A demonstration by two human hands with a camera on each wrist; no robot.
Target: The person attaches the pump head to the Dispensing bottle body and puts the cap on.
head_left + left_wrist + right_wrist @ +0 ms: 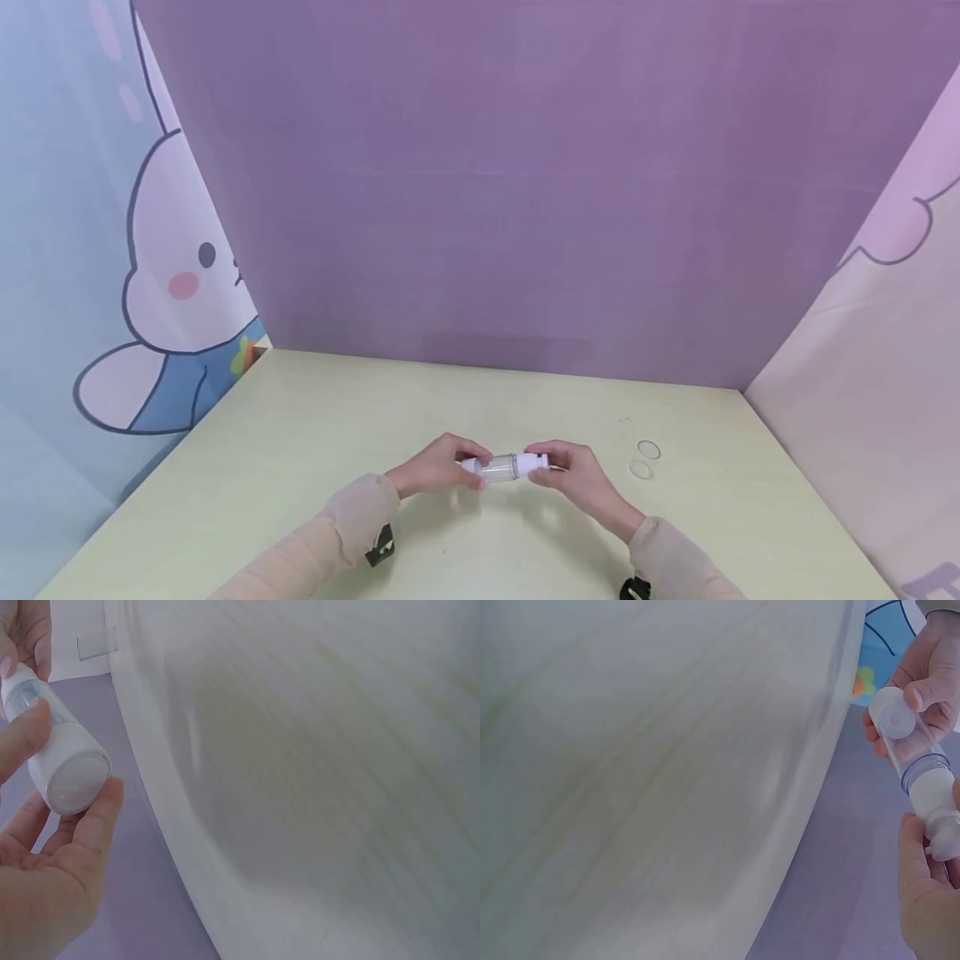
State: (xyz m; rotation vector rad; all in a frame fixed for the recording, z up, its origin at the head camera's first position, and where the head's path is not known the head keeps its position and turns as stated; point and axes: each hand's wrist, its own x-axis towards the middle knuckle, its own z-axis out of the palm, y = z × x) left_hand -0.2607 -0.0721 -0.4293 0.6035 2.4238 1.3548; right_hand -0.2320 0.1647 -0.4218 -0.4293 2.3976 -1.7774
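Note:
A clear pump bottle [498,468] with a white base and a white pump top lies level between both hands, just above the table. The left hand [441,465] grips its white base [75,776], thumb along one side and fingers underneath. At the other end the right hand [577,479] pinches the white pump top [937,802], whose small nozzle shows in the right wrist view. Through the transparent middle of the bottle [915,742] no liquid can be made out.
Two thin clear rings [648,450] lie on the pale table [337,408] to the right of the hands. A purple panel [495,208] rises along the table's back edge. Printed cloths hang at the left [60,292] and right [862,375] sides.

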